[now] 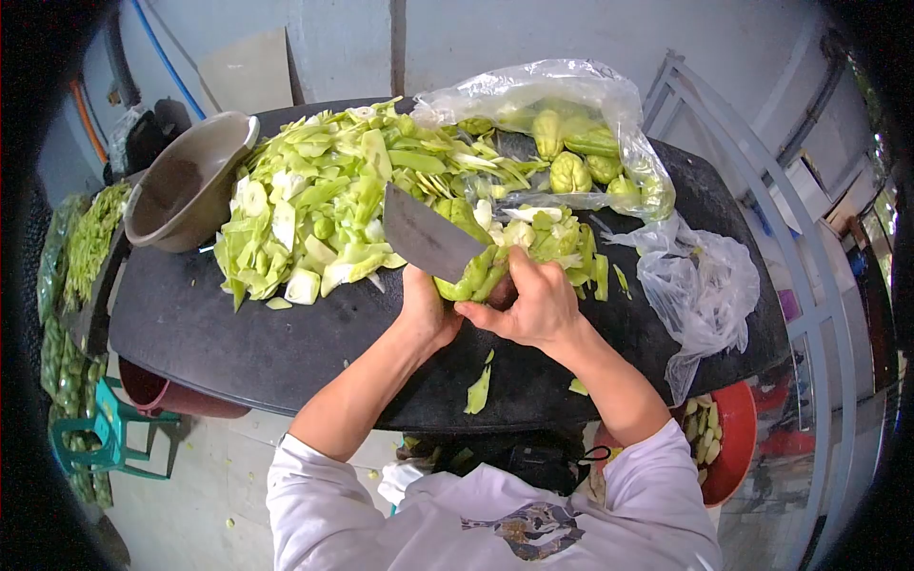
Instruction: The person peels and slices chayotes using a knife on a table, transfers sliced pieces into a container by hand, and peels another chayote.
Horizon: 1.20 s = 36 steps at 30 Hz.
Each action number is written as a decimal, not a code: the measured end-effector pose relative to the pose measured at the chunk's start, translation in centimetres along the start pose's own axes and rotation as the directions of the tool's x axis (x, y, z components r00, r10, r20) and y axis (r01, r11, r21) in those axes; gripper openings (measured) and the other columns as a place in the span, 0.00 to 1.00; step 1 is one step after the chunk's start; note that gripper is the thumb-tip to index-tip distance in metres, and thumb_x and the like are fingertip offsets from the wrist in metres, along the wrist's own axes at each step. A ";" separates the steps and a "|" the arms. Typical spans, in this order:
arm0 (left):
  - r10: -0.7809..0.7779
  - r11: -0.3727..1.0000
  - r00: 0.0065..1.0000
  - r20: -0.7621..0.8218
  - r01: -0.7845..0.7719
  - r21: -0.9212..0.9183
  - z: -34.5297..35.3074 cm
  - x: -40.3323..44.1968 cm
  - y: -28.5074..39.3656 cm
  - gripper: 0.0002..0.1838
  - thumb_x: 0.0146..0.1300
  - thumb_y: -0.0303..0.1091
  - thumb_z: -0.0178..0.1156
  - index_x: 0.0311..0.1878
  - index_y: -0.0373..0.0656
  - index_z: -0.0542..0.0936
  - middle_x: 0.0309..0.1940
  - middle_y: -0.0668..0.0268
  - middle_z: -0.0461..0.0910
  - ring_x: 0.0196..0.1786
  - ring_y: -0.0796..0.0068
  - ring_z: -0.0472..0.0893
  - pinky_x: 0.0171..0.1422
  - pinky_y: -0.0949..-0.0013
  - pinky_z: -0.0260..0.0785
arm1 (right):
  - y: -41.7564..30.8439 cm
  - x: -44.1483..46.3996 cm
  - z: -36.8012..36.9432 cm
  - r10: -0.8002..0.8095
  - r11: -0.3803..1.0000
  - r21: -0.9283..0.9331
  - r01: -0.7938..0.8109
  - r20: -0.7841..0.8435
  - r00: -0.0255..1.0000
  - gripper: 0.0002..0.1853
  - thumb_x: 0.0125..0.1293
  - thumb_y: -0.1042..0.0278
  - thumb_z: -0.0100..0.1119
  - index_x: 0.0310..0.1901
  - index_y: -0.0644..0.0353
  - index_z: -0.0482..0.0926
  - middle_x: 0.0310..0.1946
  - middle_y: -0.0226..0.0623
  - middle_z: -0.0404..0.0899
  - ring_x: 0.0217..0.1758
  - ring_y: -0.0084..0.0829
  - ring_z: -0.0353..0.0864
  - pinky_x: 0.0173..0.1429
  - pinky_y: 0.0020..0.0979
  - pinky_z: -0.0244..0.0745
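We look down on a broad black tabletop with rounded corners (248, 333), its dull surface largely covered and its front edge partly hidden behind the forearms. Across it spreads a heaped mound of pale-green and whitish vegetable slices (314, 205), flat, moist-looking and irregular; what lies beneath, we cannot make out. At the far side, a clear, wrinkled plastic bag (638, 143) blurs the plump, ridged green chayotes (569, 173) inside. A crumpled sheet of whitish, translucent plastic (700, 290) droops over the table's right edge. The round grey-brown basin (217, 190) tilts beside the mound, and a red round tub (743, 457) sits lower down, partly cut off from us by the tabletop and the sleeve.

Nearer the middle, we see a cleaver with a wide, dark-grey metal blade (428, 233), slanting up and left. The right hand (535, 303) has its fingers curled around the handle, which is mostly concealed. The left hand (426, 309) cradles a partly cut, light-green chayote (466, 281) above the table's near half, against the blade; most of its fingers are hidden from us. Below lies a thin, curling green peel strip (479, 388).
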<state>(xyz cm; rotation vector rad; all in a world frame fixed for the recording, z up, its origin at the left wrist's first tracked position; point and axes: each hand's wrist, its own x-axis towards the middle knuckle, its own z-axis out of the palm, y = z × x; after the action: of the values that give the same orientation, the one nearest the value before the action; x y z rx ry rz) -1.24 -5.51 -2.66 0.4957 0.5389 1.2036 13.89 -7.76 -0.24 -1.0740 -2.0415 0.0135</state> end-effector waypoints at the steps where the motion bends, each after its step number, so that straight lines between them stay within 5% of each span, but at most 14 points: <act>1: 0.002 1.000 1.000 -0.028 -0.002 0.017 0.0 0.2 0.0 0.30 0.70 0.57 0.41 0.59 0.40 0.74 0.53 0.56 0.80 0.54 0.59 0.82 0.59 0.56 0.77 | 0.1 0.0 0.0 0.000 1.000 -0.001 0.000 -0.002 1.000 0.35 0.51 0.35 0.72 0.32 0.66 0.74 0.13 0.40 0.77 0.19 0.46 0.84 0.24 0.43 0.78; 7: -0.070 0.997 0.977 0.200 0.061 0.053 1.3 -0.5 2.1 0.31 0.71 0.60 0.46 0.62 0.42 0.72 0.56 0.61 0.79 0.53 0.66 0.81 0.51 0.60 0.78 | 1.4 0.3 -1.0 0.215 0.895 0.375 -0.242 0.114 0.970 0.36 0.57 0.35 0.68 0.42 0.70 0.78 0.23 0.39 0.81 0.27 0.28 0.82 0.33 0.34 0.76; 8: -0.042 0.998 0.962 0.272 0.030 0.049 0.1 0.5 1.8 0.29 0.70 0.57 0.51 0.63 0.44 0.69 0.56 0.62 0.79 0.52 0.67 0.82 0.45 0.62 0.78 | 1.3 0.3 -1.6 0.324 0.776 0.496 -0.389 0.216 0.921 0.35 0.59 0.35 0.66 0.45 0.69 0.79 0.27 0.37 0.81 0.29 0.25 0.79 0.34 0.31 0.74; 11: 0.028 0.994 0.973 0.231 -0.052 0.098 -0.4 1.0 1.5 0.26 0.69 0.51 0.57 0.63 0.46 0.67 0.55 0.63 0.78 0.51 0.65 0.82 0.43 0.63 0.79 | 1.6 0.1 -2.0 0.365 0.608 0.643 -0.465 0.293 0.884 0.33 0.65 0.37 0.61 0.49 0.67 0.79 0.32 0.31 0.80 0.32 0.20 0.73 0.36 0.27 0.69; 20: 0.069 0.997 0.967 0.244 -0.077 0.023 -1.1 1.4 1.2 0.20 0.72 0.42 0.58 0.61 0.44 0.69 0.54 0.60 0.79 0.53 0.61 0.84 0.49 0.57 0.84 | 3.0 0.2 -2.4 0.467 0.596 0.553 -0.582 0.351 0.811 0.31 0.68 0.34 0.56 0.33 0.62 0.76 0.16 0.27 0.70 0.17 0.19 0.69 0.21 0.27 0.64; 23: 0.099 0.994 0.973 0.210 -0.106 0.024 -1.6 2.0 1.0 0.20 0.72 0.43 0.57 0.60 0.43 0.71 0.53 0.59 0.80 0.53 0.60 0.84 0.51 0.57 0.84 | 3.0 0.6 -2.8 0.466 0.439 0.671 -0.598 0.400 0.790 0.31 0.68 0.32 0.55 0.29 0.60 0.73 0.11 0.27 0.66 0.10 0.19 0.65 0.15 0.25 0.59; 26: 0.089 0.995 0.983 0.161 -0.095 0.025 -1.6 2.1 1.2 0.24 0.71 0.47 0.58 0.62 0.41 0.71 0.55 0.58 0.79 0.54 0.59 0.83 0.53 0.60 0.82 | 3.7 1.0 -2.6 0.534 0.342 0.698 -0.629 0.407 0.741 0.38 0.70 0.29 0.49 0.13 0.56 0.64 0.08 0.28 0.63 0.06 0.19 0.61 0.11 0.24 0.57; 33: 0.062 0.993 0.986 0.157 -0.077 0.094 -1.7 2.2 1.0 0.28 0.70 0.51 0.59 0.63 0.39 0.72 0.55 0.57 0.80 0.52 0.57 0.83 0.53 0.65 0.82 | 4.8 1.0 -2.7 0.597 0.116 0.685 -0.719 0.531 0.602 0.37 0.71 0.25 0.36 0.19 0.54 0.63 0.08 0.30 0.62 0.05 0.20 0.58 0.10 0.25 0.55; 36: 0.070 0.991 0.989 0.129 -0.084 0.103 -1.3 2.1 0.9 0.28 0.70 0.51 0.59 0.63 0.39 0.72 0.54 0.57 0.80 0.50 0.58 0.83 0.50 0.67 0.83 | 5.2 0.8 -2.6 0.596 0.131 0.684 -0.718 0.524 0.608 0.37 0.72 0.26 0.35 0.21 0.54 0.63 0.08 0.30 0.61 0.05 0.20 0.57 0.10 0.26 0.55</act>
<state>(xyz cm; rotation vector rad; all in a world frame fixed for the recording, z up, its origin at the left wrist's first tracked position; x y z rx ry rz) -2.20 -3.14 -3.35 0.6847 0.4826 1.2125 18.87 -4.77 0.17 -1.1654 -1.0881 1.4920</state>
